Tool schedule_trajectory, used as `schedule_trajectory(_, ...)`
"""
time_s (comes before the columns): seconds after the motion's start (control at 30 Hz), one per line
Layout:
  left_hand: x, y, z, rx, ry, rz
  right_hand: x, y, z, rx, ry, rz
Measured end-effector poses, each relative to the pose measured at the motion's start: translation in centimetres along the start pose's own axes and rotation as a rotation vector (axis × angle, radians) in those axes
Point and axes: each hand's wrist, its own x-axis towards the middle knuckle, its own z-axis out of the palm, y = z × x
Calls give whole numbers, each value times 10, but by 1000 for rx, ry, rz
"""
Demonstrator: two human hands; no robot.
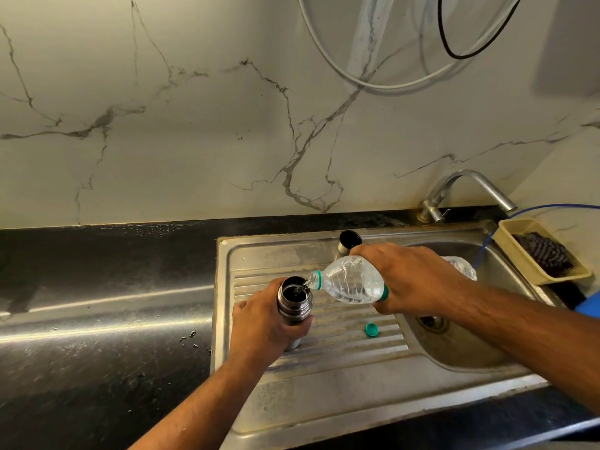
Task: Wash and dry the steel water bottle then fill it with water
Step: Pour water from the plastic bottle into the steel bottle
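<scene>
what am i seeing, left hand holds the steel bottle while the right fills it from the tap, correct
Not the tap. The head view shows the right hand filling the steel bottle from a clear plastic bottle; the left hand holds it.

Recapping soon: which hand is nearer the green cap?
Right. Right hand, holding the plastic bottle, is behind the green cap; left hand grips the steel bottle further left.

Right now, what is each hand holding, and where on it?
The left hand grips the steel bottle round its body, just below the neck. The right hand grips the tilted plastic bottle round its middle.
</scene>
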Motion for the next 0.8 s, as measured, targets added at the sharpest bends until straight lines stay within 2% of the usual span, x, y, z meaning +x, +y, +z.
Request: schedule_trajectory(0.8,0,-3,2,-21,7,12,1,-1,-1,4,-2,-4)
